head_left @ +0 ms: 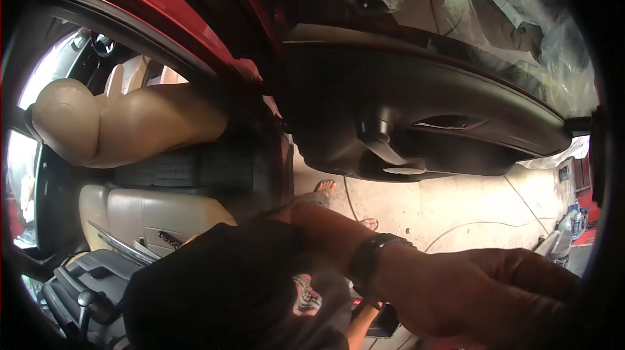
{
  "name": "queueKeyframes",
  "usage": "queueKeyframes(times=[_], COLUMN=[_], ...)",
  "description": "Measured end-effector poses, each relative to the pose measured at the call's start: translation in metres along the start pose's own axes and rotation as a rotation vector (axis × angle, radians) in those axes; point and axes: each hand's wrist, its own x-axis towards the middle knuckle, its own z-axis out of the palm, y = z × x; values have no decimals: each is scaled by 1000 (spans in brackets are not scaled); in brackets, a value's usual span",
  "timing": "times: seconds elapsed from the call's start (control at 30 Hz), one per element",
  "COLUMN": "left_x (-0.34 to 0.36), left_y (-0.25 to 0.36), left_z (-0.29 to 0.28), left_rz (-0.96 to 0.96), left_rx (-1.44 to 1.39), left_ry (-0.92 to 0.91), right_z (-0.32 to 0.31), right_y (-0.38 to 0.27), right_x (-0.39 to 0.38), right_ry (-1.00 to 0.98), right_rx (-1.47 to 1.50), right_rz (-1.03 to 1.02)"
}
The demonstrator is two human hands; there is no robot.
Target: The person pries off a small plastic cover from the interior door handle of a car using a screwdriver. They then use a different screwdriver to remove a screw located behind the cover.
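My left hand (469,291), with a dark watch at the wrist, reaches across to the lower right, large and close. Its fingers are curled; whatever they may hold is hidden in shadow. Below it, what appears to be my right hand (376,306) is by a dark boxy object (384,321) with a small red spot, its fingers mostly hidden. A black shirt (221,285) with a printed graphic fills the bottom centre. Beyond the hands stands an open car door (456,109) with a black inner panel and handle.
Left is the red car's interior: beige seats (143,122), black floor mat (189,168), gear lever (84,301). Sandalled feet (325,187) stand on pale concrete (430,200) crossed by cables (469,223). Clear plastic sheeting (560,57) shows beyond the door window; bottles (574,223) sit far right.
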Motion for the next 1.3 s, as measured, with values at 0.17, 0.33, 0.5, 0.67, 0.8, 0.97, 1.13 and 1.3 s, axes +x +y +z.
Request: queueKeyframes(times=[0.17,0.33,0.5,0.67,0.8,0.97,1.13,1.3], left_x=[-6,-14,-29,-76,-165,-301,-333,-300], left_y=[-12,-23,-16,-4,-18,-8,29,42], left_z=[-2,8,18,17,-24,-51,-47,-56], left_rz=[-30,-45,-35,-62,-291,-548,-443,-477], left_rx=[-40,-54,-16,331,1019,1231,1512,1539], left_ry=[-12,-34,-11,104,438,1108,1178,1208], right_z=[-12,-1,-3,10,9,17,31,64], right_y=[30,4,-16,-38,-58,-62,-88,-126], right_x=[-4,-23,-34,-50,-72,-74,-54,-35], right_ry=[7,-32,80,121,187,223,254,202], right_rx=[-1,86,85,50,31,-76,-109,-99], right_rz=[52,-24,-11,-85,-158,-197,-220,-313])
